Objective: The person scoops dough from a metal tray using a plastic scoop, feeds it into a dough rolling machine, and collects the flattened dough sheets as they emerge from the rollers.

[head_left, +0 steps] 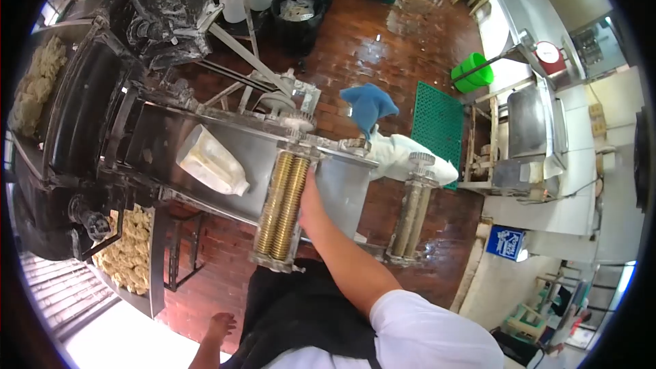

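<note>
My right hand (pixel 310 201) is at the right side of a grooved brass roller unit (pixel 281 208), gripping its frame, with most fingers hidden behind it. The unit lies across a metal tray (pixel 348 191), its near end over the edge by my black apron. Low on the left, my left hand (pixel 222 324) hangs with nothing in it, fingers loosely apart. Left of the rollers, a cut white plastic jug (pixel 212 162) lies on its side on the tray. A second, duller roller unit (pixel 413 222) sits to the right.
Gears (pixel 295 121) and a dark machine (pixel 89 109) flank the tray. Lumps of dough (pixel 126 253) fill a container at lower left. Beyond are a blue cloth (pixel 369 104), white cloth (pixel 406 154), green mat (pixel 437 123) and green bucket (pixel 471 72). The tiled floor (pixel 383 48) looks wet.
</note>
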Available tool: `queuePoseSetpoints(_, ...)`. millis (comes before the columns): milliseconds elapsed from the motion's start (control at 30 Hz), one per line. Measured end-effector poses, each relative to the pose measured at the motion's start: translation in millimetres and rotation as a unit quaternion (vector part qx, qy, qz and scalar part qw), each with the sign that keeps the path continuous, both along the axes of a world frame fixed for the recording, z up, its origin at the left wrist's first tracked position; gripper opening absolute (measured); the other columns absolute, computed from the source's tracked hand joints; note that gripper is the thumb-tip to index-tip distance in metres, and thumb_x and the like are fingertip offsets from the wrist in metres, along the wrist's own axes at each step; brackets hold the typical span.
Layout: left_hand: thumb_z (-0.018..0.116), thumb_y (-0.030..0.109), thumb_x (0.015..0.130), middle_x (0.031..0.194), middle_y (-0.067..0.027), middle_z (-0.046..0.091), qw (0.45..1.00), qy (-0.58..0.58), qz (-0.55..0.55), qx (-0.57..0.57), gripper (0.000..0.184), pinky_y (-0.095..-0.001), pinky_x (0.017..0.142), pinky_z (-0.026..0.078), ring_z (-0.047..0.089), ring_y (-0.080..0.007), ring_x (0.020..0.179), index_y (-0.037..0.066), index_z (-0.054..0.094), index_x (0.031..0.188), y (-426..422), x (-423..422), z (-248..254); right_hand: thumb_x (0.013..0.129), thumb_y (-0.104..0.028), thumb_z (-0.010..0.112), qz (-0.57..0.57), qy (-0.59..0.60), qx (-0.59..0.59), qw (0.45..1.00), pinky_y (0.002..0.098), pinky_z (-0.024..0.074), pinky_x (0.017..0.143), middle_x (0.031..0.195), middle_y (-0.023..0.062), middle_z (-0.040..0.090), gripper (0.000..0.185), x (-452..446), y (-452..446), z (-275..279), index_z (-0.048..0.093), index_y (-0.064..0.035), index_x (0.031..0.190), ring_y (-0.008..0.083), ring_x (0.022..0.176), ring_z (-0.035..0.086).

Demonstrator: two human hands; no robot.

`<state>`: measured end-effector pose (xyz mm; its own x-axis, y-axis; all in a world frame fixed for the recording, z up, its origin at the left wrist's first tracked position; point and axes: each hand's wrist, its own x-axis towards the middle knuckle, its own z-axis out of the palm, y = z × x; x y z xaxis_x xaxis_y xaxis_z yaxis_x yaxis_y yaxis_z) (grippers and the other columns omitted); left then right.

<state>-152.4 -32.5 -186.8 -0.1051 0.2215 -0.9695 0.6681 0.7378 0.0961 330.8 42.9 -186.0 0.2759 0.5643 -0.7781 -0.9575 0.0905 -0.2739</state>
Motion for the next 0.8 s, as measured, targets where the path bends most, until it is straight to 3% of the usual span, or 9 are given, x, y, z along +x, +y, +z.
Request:
queuePoseSetpoints(33,0.060,0.028,0.085,0.088,-0.0113,0.067,1.000,-0.013,-0.011,-0.006,0.032,-0.0409,0.064,0.050,0.066,-0.0246,0.075,0.007,0.056,0.109,4.8,1.4,-6.3,0.093,-0.059,0.041,0.018,-0.033,-0.027,0.999,0.0385,0.0500,0.082,0.103,0.0081,0.064,0.060,7.9,-12.3,19.8,0.060,-0.0054,0.114,0.0215,0.090,0.061)
queuePoseSetpoints(67,0.059,0.029,0.084,0.088,-0.0108,0.067,1.000,-0.024,-0.014,0.002,0.033,-0.0388,0.062,0.050,0.065,-0.0236,0.074,0.006,0.056,0.109,8.1,8.8,-7.1,0.095,-0.057,0.038,0.028,-0.048,-0.030,0.998,0.0380,0.0501,0.082,0.104,0.0077,0.064,0.059,16.2,-25.5,50.8,0.059,-0.0071,0.117,0.0212,0.091,0.061)
queuePoseSetpoints(233,0.058,0.031,0.082,0.086,-0.0096,0.066,0.996,-0.082,-0.019,0.024,0.035,-0.0342,0.058,0.049,0.066,-0.0216,0.074,0.006,0.057,0.107,15.5,51.0,-14.6,0.096,-0.057,0.035,0.025,-0.103,0.002,0.994,0.0390,0.0502,0.082,0.106,0.0076,0.064,0.059,74.7,-117.7,50.3,0.057,-0.0077,0.120,0.0221,0.095,0.061)
queuePoseSetpoints(300,0.058,0.031,0.083,0.086,-0.0090,0.066,0.995,-0.103,-0.006,0.018,0.034,-0.0344,0.058,0.049,0.066,-0.0215,0.073,0.007,0.057,0.106,9.1,56.7,-24.0,0.096,-0.056,0.036,0.019,-0.118,-0.050,0.992,0.0392,0.0488,0.086,0.108,0.0090,0.063,0.058,96.6,-146.5,78.3,0.057,-0.0072,0.120,0.0229,0.099,0.060)
queuePoseSetpoints(400,0.058,0.030,0.083,0.086,-0.0088,0.066,0.995,-0.098,-0.028,0.006,0.031,-0.0354,0.059,0.050,0.066,-0.0216,0.073,0.008,0.058,0.104,-4.1,59.1,-21.5,0.096,-0.055,0.037,0.002,-0.136,-0.044,0.990,0.0393,0.0474,0.089,0.114,0.0097,0.061,0.058,127.2,-196.8,57.5,0.056,-0.0067,0.122,0.0226,0.104,0.058)
queuePoseSetpoints(600,0.060,0.030,0.083,0.089,-0.0099,0.067,0.997,0.000,-0.070,-0.023,0.031,-0.0380,0.062,0.049,0.065,-0.0224,0.073,0.007,0.059,0.104,-5.7,48.3,-4.5,0.094,-0.057,0.041,-0.043,-0.165,-0.228,0.959,0.0390,0.0446,0.092,0.122,0.0099,0.057,0.063,135.3,-207.8,49.5,0.054,-0.0043,0.125,0.0228,0.108,0.056)
queuePoseSetpoints(700,0.061,0.031,0.083,0.089,-0.0105,0.067,0.997,0.019,-0.068,-0.006,0.032,-0.0385,0.062,0.049,0.064,-0.0226,0.073,0.007,0.059,0.104,2.2,44.3,9.2,0.093,-0.058,0.043,-0.056,-0.176,-0.195,0.963,0.0385,0.0432,0.093,0.121,0.0110,0.057,0.064,134.6,-211.3,0.4,0.053,-0.0028,0.126,0.0236,0.108,0.056)
queuePoseSetpoints(800,0.061,0.031,0.083,0.088,-0.0108,0.067,0.997,0.018,-0.071,0.003,0.032,-0.0385,0.062,0.049,0.064,-0.0225,0.072,0.006,0.059,0.104,12.6,48.1,26.3,0.093,-0.058,0.044,-0.057,-0.153,-0.210,0.964,0.0391,0.0424,0.094,0.121,0.0114,0.057,0.065,128.8,-200.0,-3.2,0.053,-0.0021,0.125,0.0247,0.109,0.055)
